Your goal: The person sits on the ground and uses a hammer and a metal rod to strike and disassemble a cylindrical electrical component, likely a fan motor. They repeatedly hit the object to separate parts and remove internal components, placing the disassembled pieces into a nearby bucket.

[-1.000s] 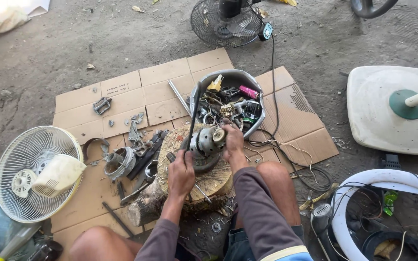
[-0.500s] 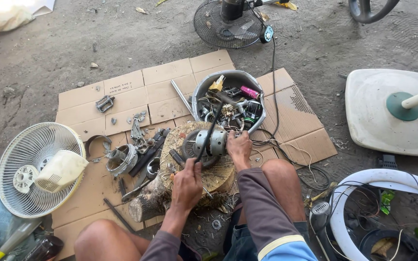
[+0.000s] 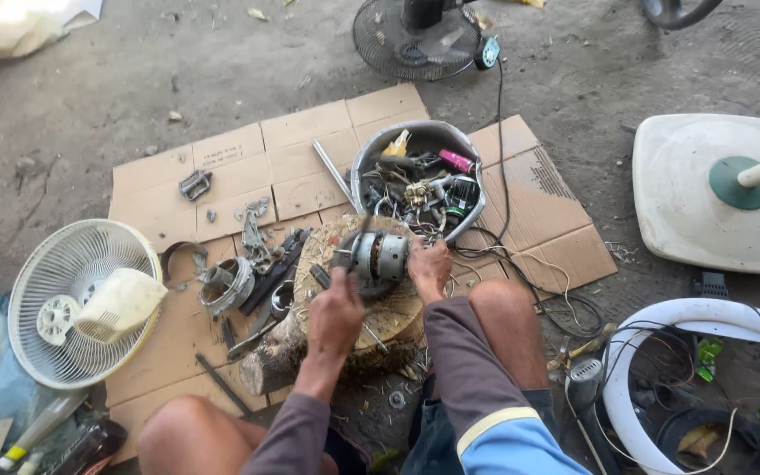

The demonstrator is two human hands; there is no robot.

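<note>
- The fan motor (image 3: 378, 258) sits on a wood stump (image 3: 345, 325) at frame centre.
- Right hand (image 3: 428, 268) closed against the motor's right side, steadying it.
- Left hand (image 3: 336, 312) fisted round a thin, blurred tool — its kind cannot be told.
- Just above: a metal bowl (image 3: 371, 158) of parts and wires.
- Lower left: white fan grille (image 3: 63, 264) on flattened brown cardboard (image 3: 248, 158); loose metal parts (image 3: 230, 281) crowd the stump's left.
- Right edge — white fan base (image 3: 688, 193).

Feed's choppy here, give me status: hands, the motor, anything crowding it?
Left hand grips a tool beside the fan motor. Right hand steadies the motor on the log. Parts bowl close behind.
</note>
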